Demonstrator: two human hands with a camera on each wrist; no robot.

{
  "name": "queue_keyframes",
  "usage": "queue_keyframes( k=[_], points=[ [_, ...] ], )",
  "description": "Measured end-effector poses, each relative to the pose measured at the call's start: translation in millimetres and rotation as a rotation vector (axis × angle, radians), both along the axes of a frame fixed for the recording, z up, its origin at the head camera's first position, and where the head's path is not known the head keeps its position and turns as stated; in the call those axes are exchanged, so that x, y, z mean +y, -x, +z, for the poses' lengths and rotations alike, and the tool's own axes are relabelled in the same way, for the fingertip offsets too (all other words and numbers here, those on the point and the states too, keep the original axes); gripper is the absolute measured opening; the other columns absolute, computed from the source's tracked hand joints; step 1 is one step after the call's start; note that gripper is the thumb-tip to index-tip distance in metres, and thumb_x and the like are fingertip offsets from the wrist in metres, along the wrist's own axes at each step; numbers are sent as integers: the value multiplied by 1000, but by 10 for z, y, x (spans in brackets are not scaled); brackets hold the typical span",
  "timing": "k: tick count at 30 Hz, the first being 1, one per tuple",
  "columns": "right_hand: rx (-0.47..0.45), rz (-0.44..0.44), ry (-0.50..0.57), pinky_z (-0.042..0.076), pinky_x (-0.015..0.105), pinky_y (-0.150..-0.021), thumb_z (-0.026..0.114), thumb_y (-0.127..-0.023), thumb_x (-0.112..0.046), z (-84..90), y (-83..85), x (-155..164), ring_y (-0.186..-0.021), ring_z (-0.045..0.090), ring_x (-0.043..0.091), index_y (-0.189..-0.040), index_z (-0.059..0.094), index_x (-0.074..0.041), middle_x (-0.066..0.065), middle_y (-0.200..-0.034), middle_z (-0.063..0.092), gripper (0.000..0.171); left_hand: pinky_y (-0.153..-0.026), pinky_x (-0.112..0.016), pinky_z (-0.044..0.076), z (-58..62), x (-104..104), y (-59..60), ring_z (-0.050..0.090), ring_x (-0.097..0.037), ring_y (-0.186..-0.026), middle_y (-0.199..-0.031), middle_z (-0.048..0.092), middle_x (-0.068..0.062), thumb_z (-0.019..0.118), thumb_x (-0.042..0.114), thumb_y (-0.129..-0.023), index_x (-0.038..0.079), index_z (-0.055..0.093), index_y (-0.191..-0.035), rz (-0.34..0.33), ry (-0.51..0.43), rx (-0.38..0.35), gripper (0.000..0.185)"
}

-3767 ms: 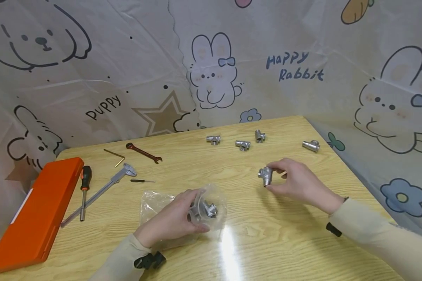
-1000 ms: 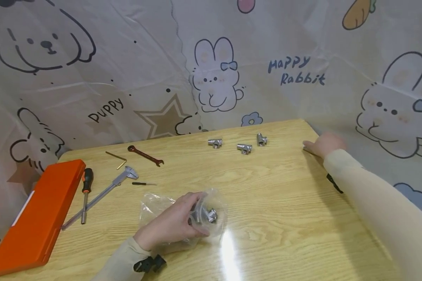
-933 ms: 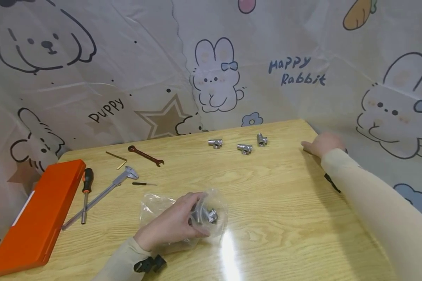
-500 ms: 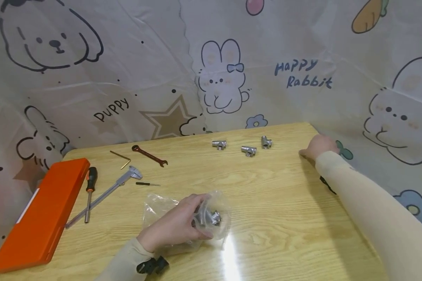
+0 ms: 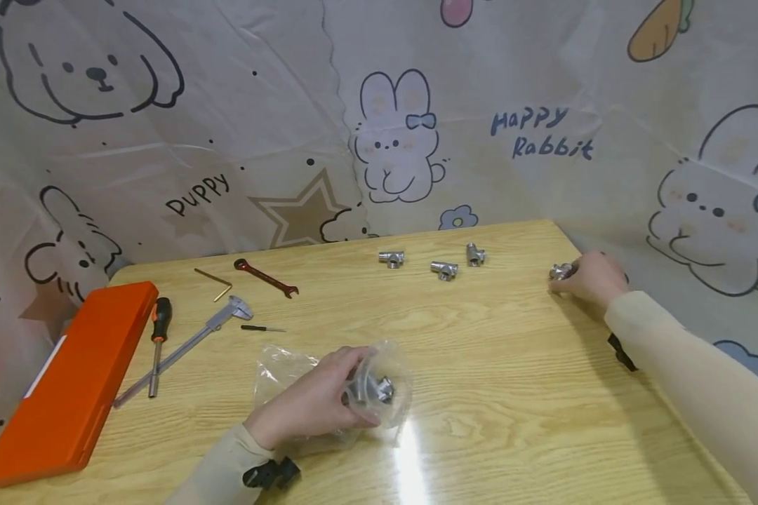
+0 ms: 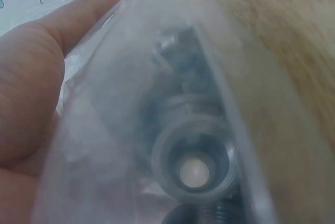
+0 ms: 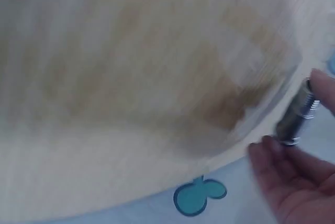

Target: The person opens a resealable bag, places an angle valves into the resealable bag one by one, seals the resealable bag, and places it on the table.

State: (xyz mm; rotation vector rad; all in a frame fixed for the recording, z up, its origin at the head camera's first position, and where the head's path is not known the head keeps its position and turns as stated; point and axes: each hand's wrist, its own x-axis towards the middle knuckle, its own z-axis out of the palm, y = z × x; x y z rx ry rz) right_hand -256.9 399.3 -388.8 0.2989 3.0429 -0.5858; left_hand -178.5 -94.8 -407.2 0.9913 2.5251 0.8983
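A metal tee fitting (image 5: 560, 271) lies at the far right edge of the bench (image 5: 512, 393), pinched between the fingertips (image 7: 269, 145) of the right hand (image 5: 590, 277), whose arm stretches out across the right side. The left hand (image 5: 312, 407), near the front, curls round a clear plastic bag (image 5: 328, 389) with fittings inside (image 6: 193, 166), pressing it on the bench. Three loose tee fittings (image 5: 444, 269) sit in a row at the far side. To the left lie one orange case (image 5: 63, 382), one screwdriver (image 5: 156, 344), one caliper (image 5: 186, 347), one red wrench (image 5: 265, 276) and one hex key (image 5: 215, 282).
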Motion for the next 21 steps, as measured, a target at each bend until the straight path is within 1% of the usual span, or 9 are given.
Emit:
queue_keyframes(
  k=[2,3,5,7,13,17,21],
  points=[
    [17,44,42,43,62,-92,76,-84,-47,23,-56,-48,-110,52,51,-128,55,14,36,-124,56,77,-102,-43,44,-1,-1,-1,48,-18,-119,-136,50,-1,87,44,-73,13,36,-151,3,3,-4,98],
    [30,66,62,41,63,-96,76,-84,-47,44,-91,-86,-114,51,51,-133,52,12,35,-128,54,81,-102,-43,44,-2,-1,0,48,-18,-119,-136,50,-1,87,44,-73,14,36,-151,4,4,-5,98],
    [54,117,98,40,63,-98,76,-85,-46,98,-182,-189,-118,51,50,-139,48,9,33,-132,53,82,-102,-43,44,-5,2,3,48,-18,-118,-136,50,-1,87,43,-73,14,36,-151,5,2,-4,97],
    [84,162,130,43,61,-98,77,-85,-44,155,-294,-328,-117,53,48,-139,50,6,31,-133,54,78,-101,-42,44,-7,6,7,48,-17,-118,-135,51,0,87,42,-73,15,37,-151,4,2,0,97],
    [169,332,174,51,52,-92,84,-80,-29,277,-661,-904,-109,61,40,-133,57,5,24,-125,62,68,-101,-42,44,-12,9,12,48,-17,-117,-134,50,1,87,42,-74,15,37,-150,0,-5,-1,95],
    [174,441,188,54,46,-89,87,-77,-25,265,-840,-1334,-103,64,33,-129,61,3,16,-118,66,65,-101,-43,44,-11,14,9,48,-18,-118,-134,51,0,87,42,-73,14,36,-151,-1,-8,-8,98],
    [169,547,210,56,40,-85,88,-74,-25,209,-953,-1745,-98,65,27,-125,64,2,10,-113,68,62,-101,-41,45,-11,27,10,49,-17,-117,-133,51,0,88,42,-72,13,36,-151,-2,-17,-6,100]
  ],
)
